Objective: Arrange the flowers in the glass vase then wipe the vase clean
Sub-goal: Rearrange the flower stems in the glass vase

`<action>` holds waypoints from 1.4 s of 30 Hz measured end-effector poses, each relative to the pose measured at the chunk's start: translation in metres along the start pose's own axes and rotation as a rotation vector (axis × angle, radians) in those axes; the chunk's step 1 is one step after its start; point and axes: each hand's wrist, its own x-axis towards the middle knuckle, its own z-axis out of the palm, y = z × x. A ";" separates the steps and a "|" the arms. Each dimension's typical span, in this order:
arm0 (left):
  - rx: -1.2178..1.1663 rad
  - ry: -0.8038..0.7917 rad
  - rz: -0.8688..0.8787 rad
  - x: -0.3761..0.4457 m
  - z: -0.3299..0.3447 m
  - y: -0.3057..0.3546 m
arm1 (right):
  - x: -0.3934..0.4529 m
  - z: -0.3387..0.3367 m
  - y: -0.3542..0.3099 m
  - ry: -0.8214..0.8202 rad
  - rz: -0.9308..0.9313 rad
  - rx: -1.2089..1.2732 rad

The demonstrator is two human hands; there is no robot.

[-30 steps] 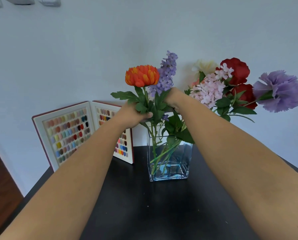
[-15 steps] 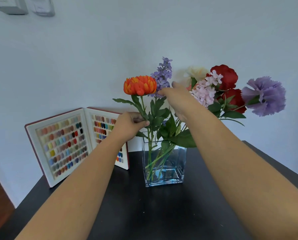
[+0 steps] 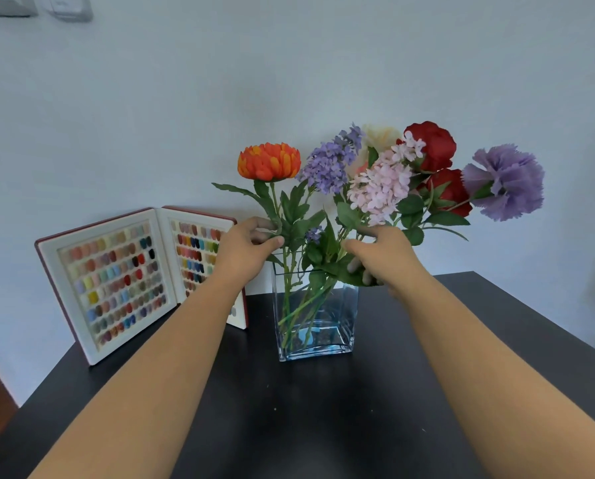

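A person's two hands work a bouquet of artificial flowers standing in a square glass vase at the centre of a dark bench. The left hand, at 9 o'clock of the vase mouth, has its grip closed on the stem of the orange flower, thumb and fingers pinching just below the leaves. The right hand, at 3 o'clock of the mouth, curls its fingers around the lower stems and leaves of the right-hand cluster: the pink blossom spray, the red roses and the purple carnation, which leans far out toward 3 o'clock. A lilac spike rises between the two hands.

The step in hand appears to be spreading the stems. It would go best with the orange stem kept upright while the right-hand bunch is eased back toward 12 o'clock, so the heavy carnation does not tip the light vase; both hands should stay above the rim to avoid smudging the glass.

Compared with half a second ago, the right hand has dropped from the flower heads near the lilac spike to the stems at the vase mouth, while the left hand keeps its hold on the orange stem. An open colour-swatch case stands at 9 o'clock of the vase.
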 end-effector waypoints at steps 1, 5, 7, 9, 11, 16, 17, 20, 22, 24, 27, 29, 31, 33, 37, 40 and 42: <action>-0.011 0.006 0.005 0.000 0.000 0.000 | 0.005 0.001 -0.003 -0.008 -0.008 -0.043; -0.055 0.024 0.014 -0.001 -0.002 0.003 | 0.021 0.007 -0.019 0.088 -0.138 -0.238; -0.064 0.028 0.008 0.000 -0.003 0.004 | 0.026 0.010 -0.026 0.106 -0.185 -0.219; -0.054 0.036 0.005 0.002 -0.004 0.004 | 0.030 0.012 -0.037 0.076 -0.241 -0.169; -0.017 0.045 0.010 0.003 -0.006 0.005 | 0.036 0.012 -0.049 0.046 -0.287 -0.137; 0.046 0.046 0.021 0.002 -0.008 0.006 | 0.048 0.014 -0.072 -0.063 -0.308 -0.072; 0.047 0.046 0.016 0.002 -0.008 0.006 | 0.049 0.017 -0.072 -0.075 -0.288 -0.051; 0.061 0.048 0.008 0.001 -0.008 0.005 | 0.052 0.024 -0.068 -0.071 -0.255 -0.023; 0.082 0.049 0.005 0.000 -0.008 0.006 | 0.054 0.029 -0.065 -0.064 -0.248 0.000; 0.077 0.047 -0.003 0.000 -0.010 0.006 | 0.053 0.035 -0.064 -0.080 -0.242 0.028; 0.064 0.048 -0.007 0.000 -0.012 0.005 | 0.049 0.046 -0.061 -0.117 -0.221 0.042; 0.083 0.062 -0.005 -0.002 -0.013 0.003 | 0.048 0.052 -0.059 -0.132 -0.198 0.067; 0.101 0.083 -0.008 -0.004 -0.014 0.001 | 0.047 0.056 -0.057 -0.121 -0.197 0.070; 0.120 0.093 -0.010 -0.007 -0.015 0.000 | 0.046 0.060 -0.056 -0.130 -0.196 0.083; 0.130 0.096 -0.020 -0.010 -0.015 0.000 | 0.048 0.061 -0.062 -0.116 -0.228 0.056; 0.108 0.085 -0.040 -0.011 -0.013 0.001 | 0.051 0.058 -0.072 -0.071 -0.294 0.015; 0.101 0.067 -0.039 -0.012 -0.008 0.002 | 0.051 0.059 -0.075 -0.044 -0.344 -0.041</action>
